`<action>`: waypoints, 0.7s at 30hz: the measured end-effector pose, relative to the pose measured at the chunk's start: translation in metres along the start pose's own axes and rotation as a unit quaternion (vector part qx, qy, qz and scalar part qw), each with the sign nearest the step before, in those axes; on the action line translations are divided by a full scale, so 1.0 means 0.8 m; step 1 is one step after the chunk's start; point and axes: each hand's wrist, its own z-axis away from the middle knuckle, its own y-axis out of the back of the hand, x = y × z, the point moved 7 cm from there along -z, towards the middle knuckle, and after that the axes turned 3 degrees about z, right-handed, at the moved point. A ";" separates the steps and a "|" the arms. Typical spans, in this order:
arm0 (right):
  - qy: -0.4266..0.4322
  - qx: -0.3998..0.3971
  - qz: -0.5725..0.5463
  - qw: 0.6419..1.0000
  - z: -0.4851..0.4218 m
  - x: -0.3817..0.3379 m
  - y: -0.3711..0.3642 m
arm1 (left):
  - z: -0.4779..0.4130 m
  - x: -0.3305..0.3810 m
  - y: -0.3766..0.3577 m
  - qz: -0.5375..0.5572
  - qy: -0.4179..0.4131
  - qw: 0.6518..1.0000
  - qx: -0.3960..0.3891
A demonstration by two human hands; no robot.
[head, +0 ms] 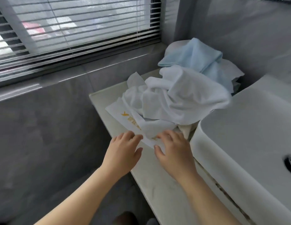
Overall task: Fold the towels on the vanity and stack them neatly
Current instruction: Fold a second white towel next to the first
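Observation:
A heap of crumpled white towels [182, 98] lies on the pale vanity top [159, 189], with a light blue towel [195, 57] piled behind it. A white towel with gold lettering [125, 116] spreads flat toward me at the front of the heap. My left hand [123, 151] rests on the near edge of this lettered towel, fingers extended. My right hand [172, 151] lies on the same edge just to the right, fingers spread over the cloth. A cream cloth [187, 129] peeks out beside the basin.
A white countertop basin [248, 127] stands right of the towels, its drain [290, 161] at the frame's edge. A window with slatted blinds [73, 26] and a grey tiled wall [44, 127] lie to the left. The counter's left edge drops to the floor.

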 end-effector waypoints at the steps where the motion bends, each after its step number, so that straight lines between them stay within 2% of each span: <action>1: -0.002 0.007 0.000 1.000 -0.012 0.001 -0.002 | -0.012 -0.004 0.002 0.002 0.002 1.000 0.005; 5: -0.020 0.074 0.029 0.997 -0.048 0.005 -0.011 | -0.060 -0.023 0.002 0.031 -0.007 0.999 0.006; 10: -0.073 0.190 0.109 0.973 -0.097 0.008 -0.005 | -0.119 -0.057 -0.010 0.074 -0.029 0.997 -0.024; 17: -0.190 0.186 0.169 0.949 -0.160 0.034 -0.008 | -0.191 -0.086 -0.017 0.095 -0.075 0.992 -0.041; 21: -0.244 0.173 0.174 0.938 -0.172 0.056 -0.024 | -0.222 -0.090 -0.013 0.122 -0.109 0.986 -0.018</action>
